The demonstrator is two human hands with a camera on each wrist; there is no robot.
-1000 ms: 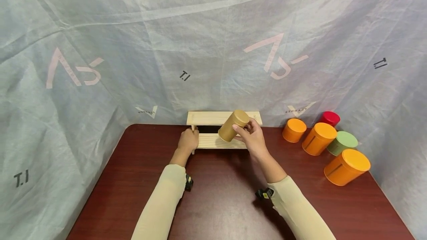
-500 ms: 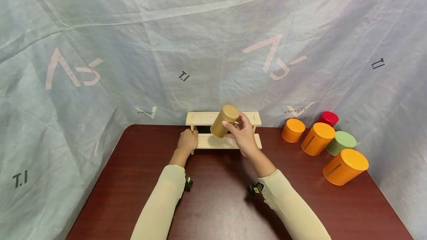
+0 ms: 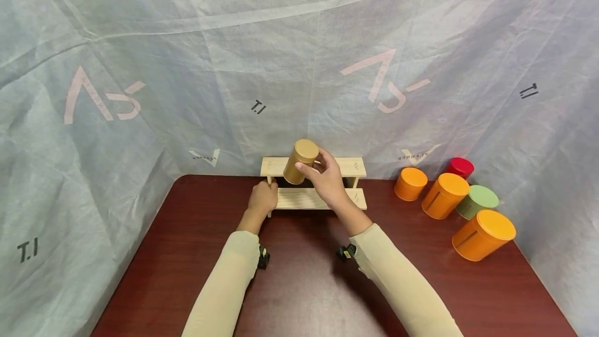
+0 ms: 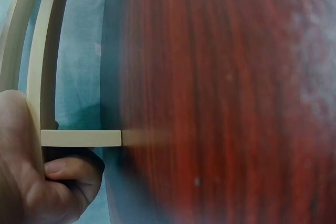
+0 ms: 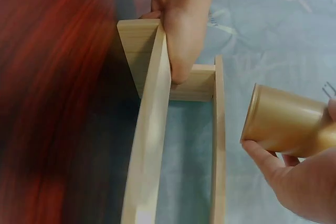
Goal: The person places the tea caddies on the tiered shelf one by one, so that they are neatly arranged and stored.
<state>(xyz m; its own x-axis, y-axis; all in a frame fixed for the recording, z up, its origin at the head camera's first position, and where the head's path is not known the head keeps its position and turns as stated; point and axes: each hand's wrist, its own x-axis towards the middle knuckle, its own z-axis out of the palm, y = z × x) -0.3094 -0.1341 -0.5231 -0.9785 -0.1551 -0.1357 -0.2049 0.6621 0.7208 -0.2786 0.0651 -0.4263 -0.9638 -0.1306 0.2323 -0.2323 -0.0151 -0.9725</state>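
Note:
A gold cylindrical canister (image 3: 296, 166) is in my right hand (image 3: 328, 180), tilted slightly, with the thumb on its near side. In the right wrist view the canister (image 5: 286, 121) is clear of the small two-tier wooden rack (image 5: 144, 140), beside its upper board. My left hand (image 3: 263, 198) grips the left end of that rack (image 3: 301, 199). The left wrist view shows the left hand (image 4: 58, 190) wrapped around the end of a board, fingers curled beneath it. The canister hides part of the upper board in the head view.
To the right on the brown table (image 3: 290, 285) stand a small orange canister (image 3: 411, 184), two larger orange ones (image 3: 443, 196), a green one (image 3: 477, 203) and a red one (image 3: 460, 168). A grey fabric backdrop (image 3: 299, 66) rises behind the rack.
My right hand has carried the gold canister left and upward, from over the lower board to the upper one, and it is more upright. The left hand stays on the rack.

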